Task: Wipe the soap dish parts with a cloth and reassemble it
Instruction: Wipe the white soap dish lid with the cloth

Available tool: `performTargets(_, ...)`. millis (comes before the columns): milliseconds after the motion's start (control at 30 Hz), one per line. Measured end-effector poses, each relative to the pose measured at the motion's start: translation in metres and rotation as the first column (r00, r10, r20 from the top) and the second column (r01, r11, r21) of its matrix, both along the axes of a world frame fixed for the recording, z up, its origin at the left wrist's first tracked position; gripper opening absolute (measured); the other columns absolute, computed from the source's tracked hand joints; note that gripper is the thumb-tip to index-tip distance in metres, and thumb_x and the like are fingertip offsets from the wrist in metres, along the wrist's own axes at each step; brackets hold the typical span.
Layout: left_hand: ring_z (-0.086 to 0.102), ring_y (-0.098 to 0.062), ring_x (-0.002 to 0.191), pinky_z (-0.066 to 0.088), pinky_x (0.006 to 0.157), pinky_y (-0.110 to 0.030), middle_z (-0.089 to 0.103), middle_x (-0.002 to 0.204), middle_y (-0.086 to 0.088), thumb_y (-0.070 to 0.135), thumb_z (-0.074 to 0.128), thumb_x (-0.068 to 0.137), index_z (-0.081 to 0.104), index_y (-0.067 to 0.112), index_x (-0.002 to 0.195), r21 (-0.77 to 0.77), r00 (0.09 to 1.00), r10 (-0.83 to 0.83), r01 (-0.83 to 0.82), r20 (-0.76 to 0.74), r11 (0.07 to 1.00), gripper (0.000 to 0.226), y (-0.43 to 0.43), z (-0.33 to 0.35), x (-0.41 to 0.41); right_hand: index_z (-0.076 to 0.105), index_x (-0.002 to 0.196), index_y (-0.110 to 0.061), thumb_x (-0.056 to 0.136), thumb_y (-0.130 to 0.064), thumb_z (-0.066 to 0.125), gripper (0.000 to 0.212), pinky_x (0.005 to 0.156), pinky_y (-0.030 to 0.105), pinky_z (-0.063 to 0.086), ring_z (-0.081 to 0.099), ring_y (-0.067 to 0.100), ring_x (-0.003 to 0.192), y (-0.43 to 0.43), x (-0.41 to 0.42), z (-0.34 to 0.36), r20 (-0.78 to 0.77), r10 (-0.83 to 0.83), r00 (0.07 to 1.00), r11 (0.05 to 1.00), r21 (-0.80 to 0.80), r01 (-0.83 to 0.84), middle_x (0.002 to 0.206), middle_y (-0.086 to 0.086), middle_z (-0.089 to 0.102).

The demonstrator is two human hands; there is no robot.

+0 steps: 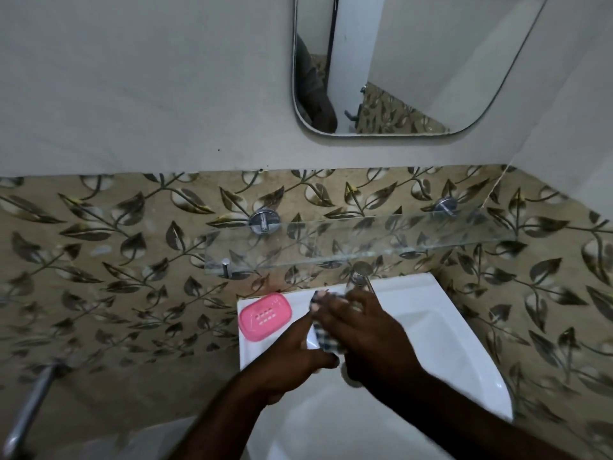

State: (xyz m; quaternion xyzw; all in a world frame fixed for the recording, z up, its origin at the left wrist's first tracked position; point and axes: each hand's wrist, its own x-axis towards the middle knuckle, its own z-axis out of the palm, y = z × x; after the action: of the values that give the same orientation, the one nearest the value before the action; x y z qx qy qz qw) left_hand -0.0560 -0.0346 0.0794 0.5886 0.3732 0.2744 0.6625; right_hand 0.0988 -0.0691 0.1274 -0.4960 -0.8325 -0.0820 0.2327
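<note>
Nearest to the camera, two bare forearms reached forward over a white sink [447, 343]. The left hand [292, 356] and the right hand [368, 340] met above the rear left part of the basin, with a checked cloth [328, 343] between them.

The right hand lay on top of the cloth with its fingers spread, and the cloth showed both under the palm and beyond the fingertips. This hand was blurred, so I cannot tell if the fingers closed around the cloth or only pressed on it. The left hand had its index finger stretched along the left side of the cloth and its thumb near the cloth's lower end. Whether it pinched a part of the dish there, I cannot tell, because the place between the hands was covered.

Just to the left of the hands, a pink soap dish part [265, 316] with small slots lay flat on the rear left corner of the sink rim, apart from both hands.

Behind the hands stood a metal tap [360, 277]. Above it a glass shelf [365, 240] was fixed to the wall of leaf-pattern tiles [116, 260]. At far left a metal bar [30, 403] came out from the wall. Highest on the plain wall hung a mirror [414, 61].
</note>
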Motion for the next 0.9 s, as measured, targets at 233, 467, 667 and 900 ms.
performTargets(233, 0.060, 0.007, 0.106, 0.054, 0.085, -0.028, 0.058, 0.130, 0.030, 0.021, 0.072, 0.060, 0.040, 0.060, 0.134, 0.007, 0.998, 0.044, -0.044, 0.035, 0.999, 0.089, 0.005, 0.001, 0.001, 0.070, 0.117, -0.020, 0.048, 0.006, 0.063, 0.074, 0.053, 0.022, 0.047, 0.056, 0.030, 0.101, 0.015, 0.008, 0.015, -0.082, -0.196, 0.977, 0.980, -0.062, 0.192, 0.122, -0.004, 0.068)
performTargets(467, 0.063, -0.001, 0.105, 0.052, 0.081, -0.028, 0.066, 0.120, 0.023, 0.012, 0.069, 0.065, 0.048, 0.061, 0.125, -0.011, 0.998, 0.043, -0.043, 0.047, 0.999, 0.080, 0.008, -0.004, 0.003, 0.068, 0.120, -0.022, 0.062, 0.003, 0.052, 0.065, 0.064, 0.028, 0.052, 0.053, 0.025, 0.103, 0.010, 0.009, 0.000, -0.026, -0.090, 0.996, 0.995, -0.042, 0.089, 0.129, -0.006, 0.063)
performTargets(667, 0.062, -0.014, 0.101, 0.047, 0.081, -0.038, 0.071, 0.112, 0.006, 0.004, 0.070, 0.072, 0.058, 0.046, 0.120, -0.050, 0.998, 0.031, -0.028, 0.060, 0.998, 0.065, 0.010, -0.011, 0.003, 0.070, 0.115, -0.016, 0.068, 0.000, 0.046, 0.056, 0.074, 0.026, 0.052, 0.054, 0.025, 0.101, -0.001, 0.001, -0.012, 0.022, 0.072, 0.997, 0.997, -0.013, -0.072, 0.126, 0.001, 0.066)
performTargets(900, 0.062, -0.010, 0.111, 0.051, 0.086, -0.034, 0.067, 0.124, 0.009, 0.007, 0.072, 0.066, 0.052, 0.049, 0.128, -0.059, 0.996, 0.026, -0.021, 0.086, 0.998, 0.078, 0.009, -0.014, 0.008, 0.067, 0.122, -0.021, 0.073, -0.004, 0.050, 0.054, 0.071, 0.030, 0.056, 0.049, 0.024, 0.104, 0.004, 0.002, -0.010, -0.120, -0.074, 0.990, 0.990, -0.129, 0.058, 0.134, -0.005, 0.060)
